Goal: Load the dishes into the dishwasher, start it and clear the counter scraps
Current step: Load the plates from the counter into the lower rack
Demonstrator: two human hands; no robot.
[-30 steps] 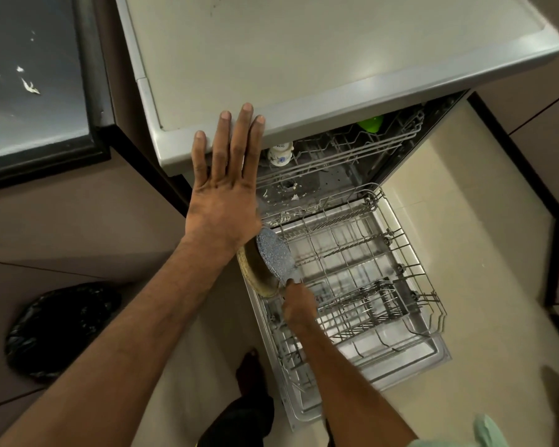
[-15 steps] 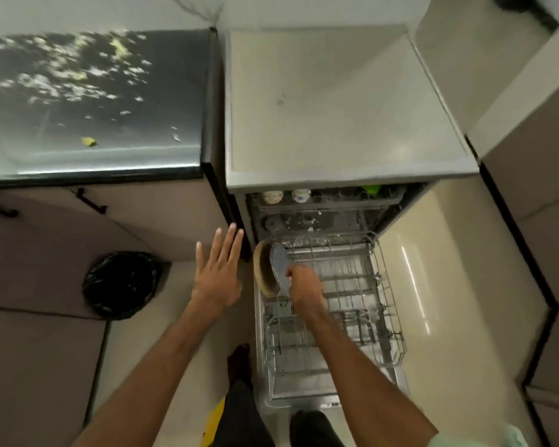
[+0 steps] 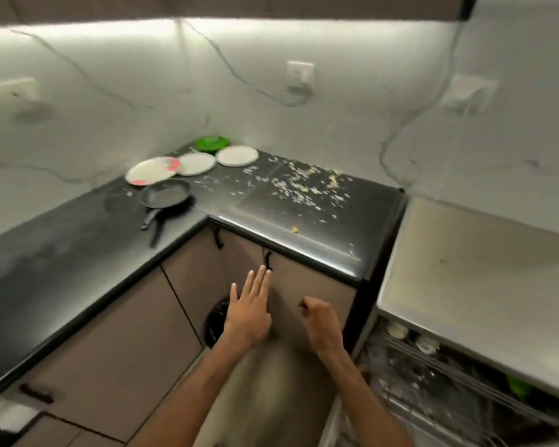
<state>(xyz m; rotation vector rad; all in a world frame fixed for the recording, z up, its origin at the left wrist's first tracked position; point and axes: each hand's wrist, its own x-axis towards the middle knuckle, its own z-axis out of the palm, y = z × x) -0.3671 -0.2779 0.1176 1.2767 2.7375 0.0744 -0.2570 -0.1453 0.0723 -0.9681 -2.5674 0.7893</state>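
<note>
The wall (image 3: 110, 75) is lit brightly from a strip above; glare is thrown along the worktop (image 3: 304, 233) front edge. Everything is softened by blur, and straight lines are bowed.

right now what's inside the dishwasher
Two pale cups sit at the upper rack's left end, something green further right. The steel top covers the rest; lower down is too blurred to tell.

White veined wall (image 3: 110, 91) lit up; middle socket (image 3: 300, 74) on it, another socket (image 3: 13, 90) far left, a third (image 3: 468, 91) right; well below, brown cabinet doors (image 3: 126, 333), black bin bag (image 3: 215, 321).
</note>
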